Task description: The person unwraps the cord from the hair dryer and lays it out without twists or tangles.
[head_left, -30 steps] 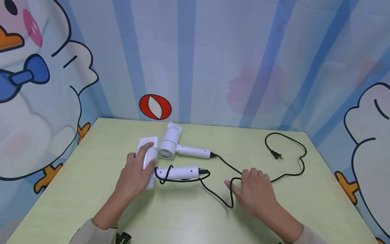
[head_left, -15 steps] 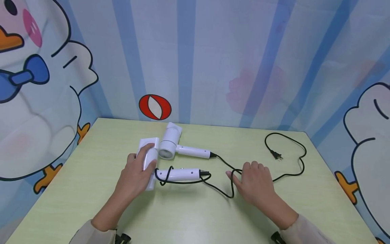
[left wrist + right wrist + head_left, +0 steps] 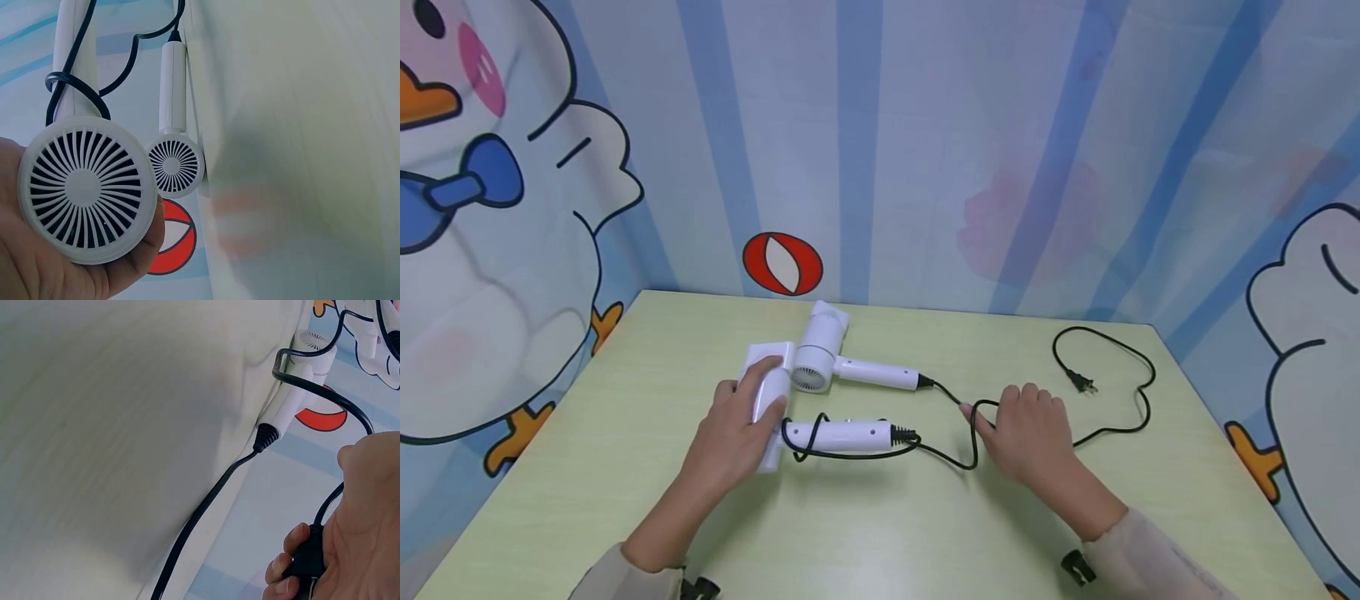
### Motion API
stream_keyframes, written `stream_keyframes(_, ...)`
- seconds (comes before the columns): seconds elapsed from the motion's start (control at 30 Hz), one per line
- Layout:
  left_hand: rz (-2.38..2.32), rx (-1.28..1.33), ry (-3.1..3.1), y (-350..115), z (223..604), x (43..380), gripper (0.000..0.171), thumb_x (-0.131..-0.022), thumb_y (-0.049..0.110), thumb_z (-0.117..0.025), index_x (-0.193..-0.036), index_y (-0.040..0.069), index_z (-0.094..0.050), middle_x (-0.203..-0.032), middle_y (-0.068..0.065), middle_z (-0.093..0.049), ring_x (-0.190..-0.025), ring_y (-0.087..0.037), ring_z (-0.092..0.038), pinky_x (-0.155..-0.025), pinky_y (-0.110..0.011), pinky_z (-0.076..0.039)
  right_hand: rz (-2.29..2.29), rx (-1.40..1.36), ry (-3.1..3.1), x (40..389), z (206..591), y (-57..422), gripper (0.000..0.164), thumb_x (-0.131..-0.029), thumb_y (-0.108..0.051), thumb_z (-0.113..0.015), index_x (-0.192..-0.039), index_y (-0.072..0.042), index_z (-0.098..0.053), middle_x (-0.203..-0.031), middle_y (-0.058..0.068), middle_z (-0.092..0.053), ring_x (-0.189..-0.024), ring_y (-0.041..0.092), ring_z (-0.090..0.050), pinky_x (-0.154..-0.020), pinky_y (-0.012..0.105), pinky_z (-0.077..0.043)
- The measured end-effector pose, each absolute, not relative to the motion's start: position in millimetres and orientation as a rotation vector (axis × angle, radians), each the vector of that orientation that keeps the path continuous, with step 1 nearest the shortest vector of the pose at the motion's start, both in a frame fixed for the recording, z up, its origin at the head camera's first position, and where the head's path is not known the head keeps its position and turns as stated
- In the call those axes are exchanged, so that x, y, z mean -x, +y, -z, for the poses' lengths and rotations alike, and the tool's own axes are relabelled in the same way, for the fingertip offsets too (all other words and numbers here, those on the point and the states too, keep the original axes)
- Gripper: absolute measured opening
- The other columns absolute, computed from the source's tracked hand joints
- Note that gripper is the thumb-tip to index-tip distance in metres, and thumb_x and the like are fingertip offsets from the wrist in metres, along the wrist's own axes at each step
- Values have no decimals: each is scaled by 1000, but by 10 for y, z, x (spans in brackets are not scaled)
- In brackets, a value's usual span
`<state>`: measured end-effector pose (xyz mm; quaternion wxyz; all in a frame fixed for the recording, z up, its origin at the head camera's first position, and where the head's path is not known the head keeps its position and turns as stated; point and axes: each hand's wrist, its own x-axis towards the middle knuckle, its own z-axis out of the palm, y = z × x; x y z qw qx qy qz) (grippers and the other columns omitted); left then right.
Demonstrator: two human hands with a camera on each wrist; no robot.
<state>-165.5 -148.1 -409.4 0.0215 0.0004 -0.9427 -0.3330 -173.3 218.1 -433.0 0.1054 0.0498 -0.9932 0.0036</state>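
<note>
My left hand (image 3: 732, 433) grips the body of a white hair dryer (image 3: 769, 396), its round vent grille (image 3: 83, 189) facing the left wrist camera. Black cord (image 3: 80, 87) loops around this dryer's handle (image 3: 846, 435) and runs slackly to my right hand (image 3: 1030, 433). In the right wrist view, curled fingers (image 3: 284, 569) hold the black plug (image 3: 309, 553) at the cord's end. Behind lies a second white hair dryer (image 3: 820, 346), handle pointing right. Its cord (image 3: 206, 506) passes by my right hand, which hides part of it in the head view.
The second dryer's plug (image 3: 1081, 382) lies at the back right of the pale table (image 3: 865, 533), inside a loose bend of cord (image 3: 1148, 392). A striped cartoon curtain (image 3: 917, 167) hangs behind the table and along its sides.
My right hand has moved a little away from the body toward the back, drawing the held cord's sag upward in view. The left hand and its hair dryer have shifted only slightly.
</note>
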Motion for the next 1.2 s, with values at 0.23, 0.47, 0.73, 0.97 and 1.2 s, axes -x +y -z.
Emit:
stream_keyframes(0.23,1015,25,-2929,-1499,4127,1658,57,-103,39,-52,-156,34,-33,-134,-24,-44,-97,-38,-59,-67,-40,-52,-23,-115,-2943,1815,4286,2201,69,-101,-65,-41,-70,-3,-42,-68,12,-41,-60,29,-43,-60,42,-37)
stream_keyframes(0.47,986,65,-2955,-1517,4173,1653,57,-103,38,-52,-156,34,-33,-134,-24,-45,-93,-35,-60,-66,-38,-49,-15,-93,-2954,1911,4237,2239,72,-101,-68,-36,-73,-2,-44,-70,14,-44,-63,32,-46,-63,46,-40)
stream_keyframes(0.73,971,79,-2978,-1556,4242,1652,55,-104,39,-52,-155,33,-34,-131,-24,-46,-85,-31,-59,-63,-37,-47,-62,-77,-2946,1946,4111,2245,72,-101,-68,-32,-73,-2,-42,-71,15,-43,-62,32,-45,-61,44,-38)
stream_keyframes(0.97,951,80,-2999,-1589,4311,1661,55,-103,39,-52,-155,33,-34,-129,-25,-46,-80,-30,-59,-60,-36,-46,-87,-72,-2951,1943,4002,2218,73,-101,-70,-30,-74,-3,-43,-72,14,-43,-62,30,-44,-58,41,-36)
stream_keyframes(1.2,912,66,-3032,-1611,4343,1669,56,-103,38,-51,-155,32,-33,-132,-27,-43,-80,-32,-59,-58,-36,-46,-161,-63,-2924,1921,3863,2192,75,-100,-71,-28,-77,-2,-44,-74,16,-45,-66,32,-44,-62,44,-36)
